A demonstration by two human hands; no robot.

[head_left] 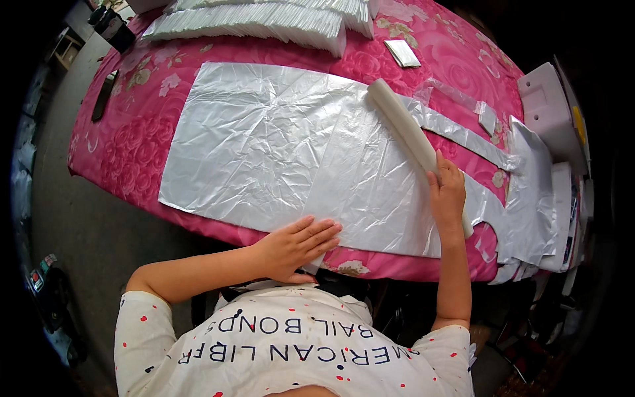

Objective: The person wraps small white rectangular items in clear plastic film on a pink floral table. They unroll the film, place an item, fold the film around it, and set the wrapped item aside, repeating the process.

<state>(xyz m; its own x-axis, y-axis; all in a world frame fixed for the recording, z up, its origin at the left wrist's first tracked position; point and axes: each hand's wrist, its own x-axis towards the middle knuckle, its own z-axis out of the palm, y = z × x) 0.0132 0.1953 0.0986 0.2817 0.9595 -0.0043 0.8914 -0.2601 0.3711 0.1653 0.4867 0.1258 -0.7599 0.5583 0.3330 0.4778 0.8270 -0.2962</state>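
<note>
A wide silvery-white plastic bag [258, 139], apparently a vest-type carrier bag, lies spread and creased across the table, its strap-like handles toward the right. I cannot tell whether it is one layer or a stack. My left hand [301, 245] rests flat on its near edge, fingers stretched out together and thumb toward me. My right hand [448, 192] is closed round the near part of a long pale tube [400, 122]. The tube lies slantwise over the right part of the bag, its far end near the bag's far edge and its near end past my wrist.
A pink floral cloth [142, 152] covers the table. Folded white plastic bundles [258, 26] are stacked at the far side, near a small folded packet [402, 54]. A phone [106, 94] and a dark bottle [111, 28] sit at left. White boxes [549, 109] stand at right.
</note>
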